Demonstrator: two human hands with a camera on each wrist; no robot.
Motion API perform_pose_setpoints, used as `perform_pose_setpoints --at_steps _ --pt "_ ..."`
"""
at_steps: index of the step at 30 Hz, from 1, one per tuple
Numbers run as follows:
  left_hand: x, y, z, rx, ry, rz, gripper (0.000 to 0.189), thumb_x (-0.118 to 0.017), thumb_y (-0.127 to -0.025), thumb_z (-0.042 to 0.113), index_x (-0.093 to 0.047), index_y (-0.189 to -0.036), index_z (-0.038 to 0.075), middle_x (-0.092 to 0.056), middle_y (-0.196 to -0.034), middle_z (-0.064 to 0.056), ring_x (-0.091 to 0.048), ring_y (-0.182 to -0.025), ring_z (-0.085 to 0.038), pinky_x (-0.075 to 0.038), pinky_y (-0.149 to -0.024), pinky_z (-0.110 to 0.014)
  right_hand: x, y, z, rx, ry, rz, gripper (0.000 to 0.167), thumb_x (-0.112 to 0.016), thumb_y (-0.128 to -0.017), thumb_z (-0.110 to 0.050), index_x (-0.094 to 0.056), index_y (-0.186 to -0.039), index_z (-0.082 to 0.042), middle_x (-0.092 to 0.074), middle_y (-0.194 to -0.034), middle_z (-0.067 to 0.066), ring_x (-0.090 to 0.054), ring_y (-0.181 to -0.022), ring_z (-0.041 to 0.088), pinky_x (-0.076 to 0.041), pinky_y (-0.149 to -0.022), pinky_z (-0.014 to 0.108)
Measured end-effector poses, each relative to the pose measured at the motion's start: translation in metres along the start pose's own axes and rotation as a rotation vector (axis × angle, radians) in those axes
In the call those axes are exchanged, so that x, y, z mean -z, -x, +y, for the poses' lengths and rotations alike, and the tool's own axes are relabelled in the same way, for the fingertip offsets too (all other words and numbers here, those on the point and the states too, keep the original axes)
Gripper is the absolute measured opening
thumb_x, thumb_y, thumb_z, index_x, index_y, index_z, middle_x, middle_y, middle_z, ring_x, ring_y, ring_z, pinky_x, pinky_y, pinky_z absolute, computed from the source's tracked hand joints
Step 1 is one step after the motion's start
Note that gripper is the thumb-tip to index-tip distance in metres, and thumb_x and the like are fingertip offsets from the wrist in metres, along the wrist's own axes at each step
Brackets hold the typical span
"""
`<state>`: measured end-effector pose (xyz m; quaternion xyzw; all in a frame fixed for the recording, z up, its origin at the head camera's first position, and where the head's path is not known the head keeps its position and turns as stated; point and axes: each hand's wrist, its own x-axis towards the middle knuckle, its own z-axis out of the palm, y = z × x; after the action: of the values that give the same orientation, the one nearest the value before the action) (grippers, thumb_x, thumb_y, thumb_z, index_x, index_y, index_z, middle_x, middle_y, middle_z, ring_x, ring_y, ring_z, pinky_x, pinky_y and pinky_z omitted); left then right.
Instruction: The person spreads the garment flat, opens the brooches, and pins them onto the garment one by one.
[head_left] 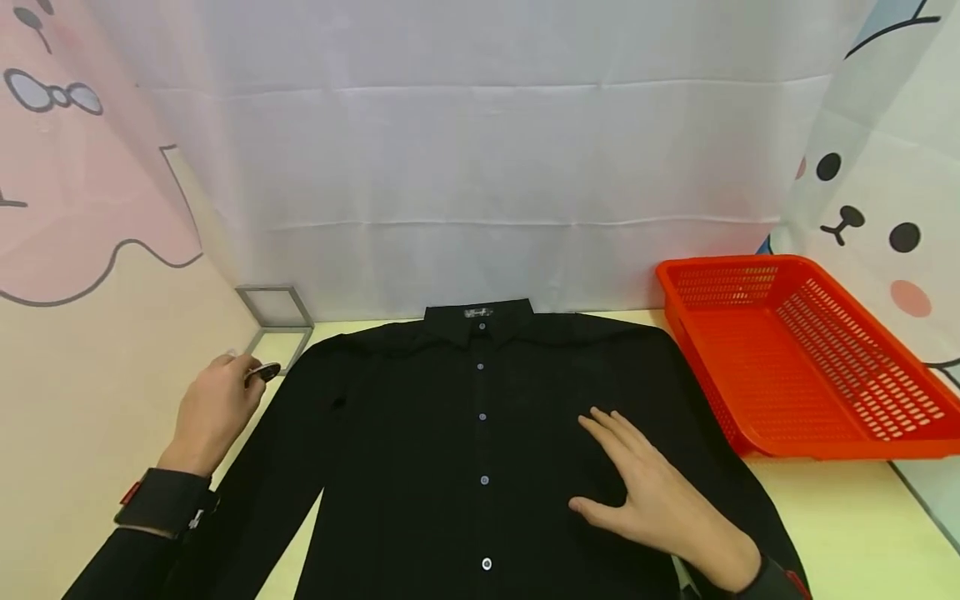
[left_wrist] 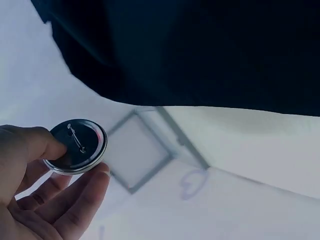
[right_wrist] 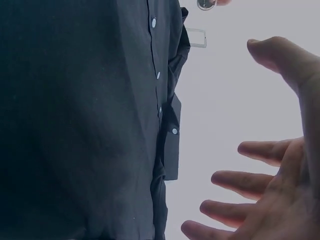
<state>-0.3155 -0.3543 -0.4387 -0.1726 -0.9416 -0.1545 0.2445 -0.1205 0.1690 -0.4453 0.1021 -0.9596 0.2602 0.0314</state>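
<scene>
A black button-up shirt (head_left: 405,433) lies spread front side up, its collar (head_left: 450,327) at the far edge and a line of pale buttons down the middle. Beyond the shirt's left shoulder area, as seen here, my left hand (head_left: 213,412) pinches a round badge (left_wrist: 85,137) between thumb and fingers. The badge has a dark face with light marks and a shiny rim. Over the right part of the shirt front is my right hand (head_left: 656,496), fingers extended and thumb apart, holding nothing. In the right wrist view its fingers (right_wrist: 245,182) appear raised off the cloth.
A red perforated plastic basket (head_left: 810,375) stands to the right, beside the shirt's sleeve. Close to the left hand is a grey-edged square box or frame (head_left: 300,310) in the corner. White cloth (head_left: 480,167) hangs behind the table, with printed cartoon panels at both sides.
</scene>
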Motion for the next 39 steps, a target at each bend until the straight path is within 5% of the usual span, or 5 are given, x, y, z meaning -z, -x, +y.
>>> perform_pose_setpoints --at_steps 6,13,22,32,39 --pt "0.016 0.014 0.035 -0.043 0.024 0.082 0.014 -0.068 -0.084 -0.008 -0.073 -0.097 -0.006 -0.069 -0.09 -0.023 -0.063 -0.067 -0.033 -0.047 -0.054 -0.044 0.004 -0.001 -0.002 0.033 0.009 0.032 0.091 -0.081 -0.081 -0.058 -0.045 -0.155 -0.018 -0.044 -0.16 0.013 -0.037 -0.148 0.044 -0.042 -0.105 0.072" --pt "0.009 0.028 0.081 -0.123 0.102 0.144 0.014 -0.077 -0.082 -0.008 -0.075 -0.095 -0.002 -0.069 -0.09 -0.015 -0.069 -0.072 -0.025 -0.056 -0.059 -0.036 0.01 0.003 -0.008 0.033 -0.012 0.053 0.091 -0.081 -0.082 -0.058 -0.044 -0.156 -0.021 -0.044 -0.16 0.011 -0.036 -0.148 0.041 -0.043 -0.104 0.072" --pt "-0.004 0.051 0.138 -0.2 0.136 0.087 0.019 -0.082 -0.081 -0.002 -0.077 -0.096 0.009 -0.07 -0.095 -0.004 -0.066 -0.073 -0.014 -0.051 -0.055 -0.027 0.008 0.013 -0.016 0.028 -0.028 0.056 0.089 -0.082 -0.082 -0.057 -0.045 -0.155 -0.024 -0.044 -0.16 0.009 -0.037 -0.147 0.038 -0.046 -0.102 0.072" --pt "-0.022 0.053 0.197 -0.37 0.246 0.056 0.021 -0.085 -0.08 0.002 -0.076 -0.094 0.015 -0.068 -0.095 0.005 -0.065 -0.078 -0.005 -0.055 -0.064 -0.02 0.004 0.013 -0.021 0.04 -0.033 0.04 0.089 -0.082 -0.082 -0.056 -0.045 -0.156 -0.024 -0.043 -0.161 0.008 -0.038 -0.148 0.037 -0.046 -0.103 0.069" --pt "-0.036 0.049 0.235 -0.411 0.36 -0.002 0.018 -0.083 -0.085 0.005 -0.077 -0.095 0.018 -0.068 -0.097 0.01 -0.065 -0.08 -0.001 -0.054 -0.067 -0.015 0.003 0.006 -0.027 0.09 -0.015 0.047 0.089 -0.082 -0.082 -0.055 -0.044 -0.156 -0.022 -0.043 -0.162 0.006 -0.039 -0.148 0.037 -0.047 -0.105 0.065"
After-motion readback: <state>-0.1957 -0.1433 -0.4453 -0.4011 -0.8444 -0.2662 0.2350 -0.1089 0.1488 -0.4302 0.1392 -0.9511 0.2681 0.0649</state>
